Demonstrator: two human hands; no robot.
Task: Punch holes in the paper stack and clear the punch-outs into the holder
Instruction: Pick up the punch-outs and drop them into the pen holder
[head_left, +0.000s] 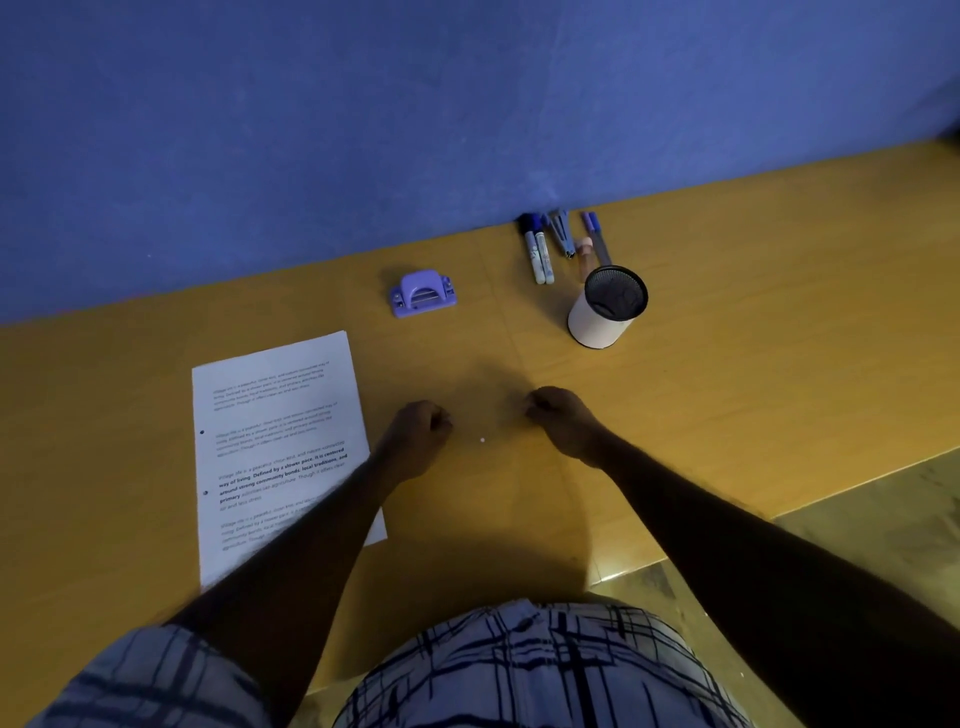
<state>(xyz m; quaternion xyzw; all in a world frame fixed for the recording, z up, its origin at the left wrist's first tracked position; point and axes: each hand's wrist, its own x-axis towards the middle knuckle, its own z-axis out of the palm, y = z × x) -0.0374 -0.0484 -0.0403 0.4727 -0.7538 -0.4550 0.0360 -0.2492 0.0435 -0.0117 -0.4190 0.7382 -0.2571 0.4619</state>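
The left forearm covers the lower right corner of the paper (280, 441), whose printed text is too blurred to read. Both curled hands, left hand (418, 431) and right hand (558, 418), hide their fingertips, so any contents cannot be told.

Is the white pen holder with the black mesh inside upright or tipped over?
Upright: the white cylindrical pen holder stands on its base, open mouth facing up.
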